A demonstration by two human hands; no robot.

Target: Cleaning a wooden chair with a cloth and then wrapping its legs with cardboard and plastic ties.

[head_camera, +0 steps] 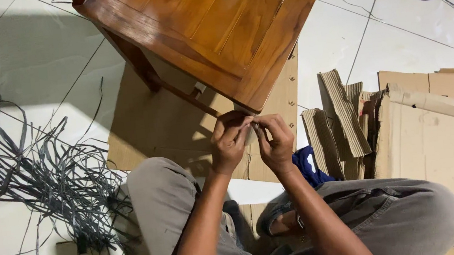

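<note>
Head view: person sits on the tiled floor (31, 58), knees spread, facing the corner of a wooden chair (215, 26) turned so that corner sits at hand height.

Left hand (230, 141) and right hand (275, 142) meet just below that corner, touching each other. Fingers (238, 129) of both are pinched closed on a small pale piece (251, 133) between them; too small to tell what it is. Held close to the chair corner, probably to work it right at the joint.

Flat cardboard sheet (147, 125) lies under the chair, likely as floor protection. Left of the chair: loose heap of dark strips (32, 167). Right of it: torn corrugated cardboard pieces (346, 119) and a flattened box (445, 142). Blue cloth (308, 164) sits below the chair, beside the right forearm.
</note>
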